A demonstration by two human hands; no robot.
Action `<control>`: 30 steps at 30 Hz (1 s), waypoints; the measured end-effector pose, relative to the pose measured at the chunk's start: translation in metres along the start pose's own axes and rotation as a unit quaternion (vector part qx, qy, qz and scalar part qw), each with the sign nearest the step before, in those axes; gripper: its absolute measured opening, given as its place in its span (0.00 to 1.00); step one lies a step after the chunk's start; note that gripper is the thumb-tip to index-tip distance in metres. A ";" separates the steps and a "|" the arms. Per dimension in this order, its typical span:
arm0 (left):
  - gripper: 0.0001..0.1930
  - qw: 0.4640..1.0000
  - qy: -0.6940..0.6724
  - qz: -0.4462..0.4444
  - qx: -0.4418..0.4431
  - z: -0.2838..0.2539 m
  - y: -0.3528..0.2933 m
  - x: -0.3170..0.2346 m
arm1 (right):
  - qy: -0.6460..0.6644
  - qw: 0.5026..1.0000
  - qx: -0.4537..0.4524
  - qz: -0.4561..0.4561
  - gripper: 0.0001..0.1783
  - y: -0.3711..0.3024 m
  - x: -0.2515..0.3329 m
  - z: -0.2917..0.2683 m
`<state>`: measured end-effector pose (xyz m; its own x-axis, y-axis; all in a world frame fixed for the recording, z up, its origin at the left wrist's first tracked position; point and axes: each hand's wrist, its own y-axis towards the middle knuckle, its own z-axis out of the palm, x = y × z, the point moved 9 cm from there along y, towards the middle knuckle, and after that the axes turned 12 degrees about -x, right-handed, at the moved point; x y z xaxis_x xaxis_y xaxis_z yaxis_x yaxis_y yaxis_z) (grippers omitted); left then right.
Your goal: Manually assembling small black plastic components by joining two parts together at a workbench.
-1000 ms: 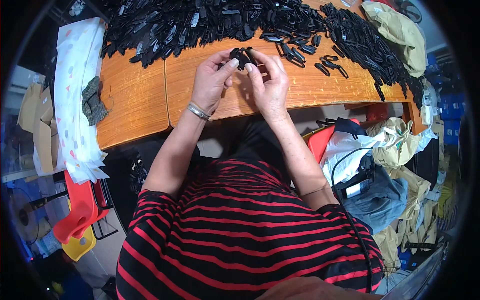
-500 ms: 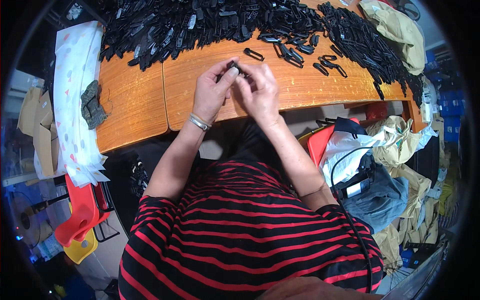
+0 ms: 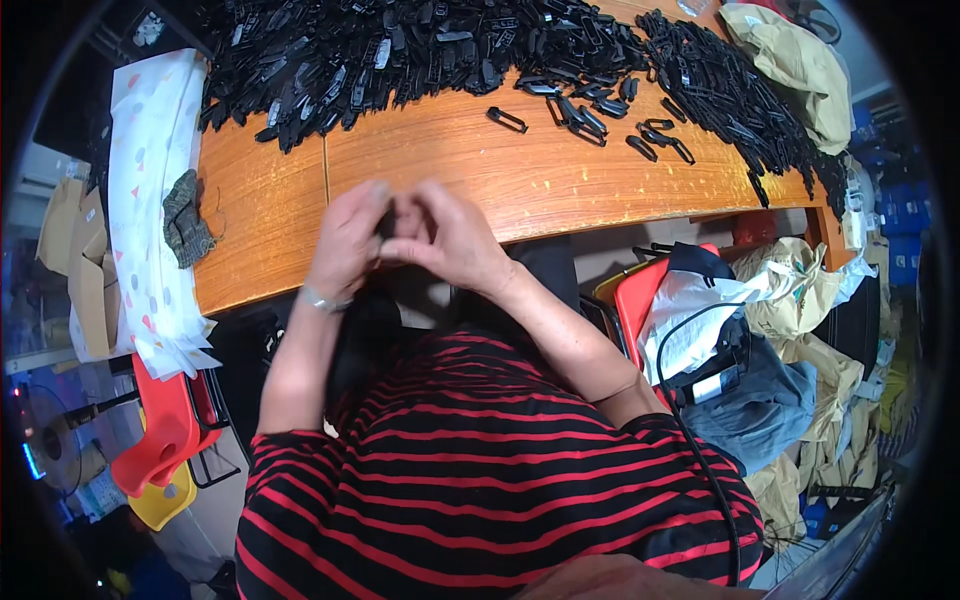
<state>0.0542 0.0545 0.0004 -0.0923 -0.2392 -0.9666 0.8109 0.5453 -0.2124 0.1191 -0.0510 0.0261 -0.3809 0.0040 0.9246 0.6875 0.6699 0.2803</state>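
My left hand (image 3: 345,242), with a silver bracelet (image 3: 325,301) at the wrist, is closed by the table's front edge. A small black piece (image 3: 386,222) shows as a dark patch at its fingers, too blurred for its shape to read. My right hand (image 3: 452,238) comes up against the left from the right, its thumb and fingers curled inward; what they pinch is hidden. Farther back on the wooden table (image 3: 262,190) lie several loose black plastic clips, one long and looped (image 3: 507,120). Behind them spreads a large heap of black plastic parts (image 3: 340,60).
A second black heap (image 3: 725,90) runs along the right side, near a tan bag (image 3: 795,70). Patterned white sheeting (image 3: 140,200) and a dark knitted cloth (image 3: 186,220) lie at the left. Red chairs (image 3: 160,425) and paper bags (image 3: 790,280) flank me; a black cable (image 3: 690,430) crosses my right side.
Both hands have moved left and nearer to me, from above the table's middle to its front edge. They are now smeared by motion. The loose clips have stayed put.
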 end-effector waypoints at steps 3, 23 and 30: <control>0.18 0.953 0.297 0.037 0.054 -0.058 -0.041 -0.036 | -0.081 0.982 -0.008 -0.173 0.18 0.005 0.015 -0.013; 0.26 0.649 0.582 0.482 -0.089 0.120 0.141 -0.079 | -0.408 0.900 -0.139 -0.066 0.09 0.056 -0.035 -0.102; 0.19 0.658 0.545 0.518 -0.040 0.117 0.126 -0.054 | -0.422 0.896 -0.110 -0.079 0.12 0.053 -0.026 -0.100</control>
<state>0.2291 0.0417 0.0427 0.0900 0.9889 -0.1182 0.7363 0.0138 0.6766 0.2274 -0.0899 0.0431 -0.7524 0.5453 0.3696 0.6537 0.5490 0.5208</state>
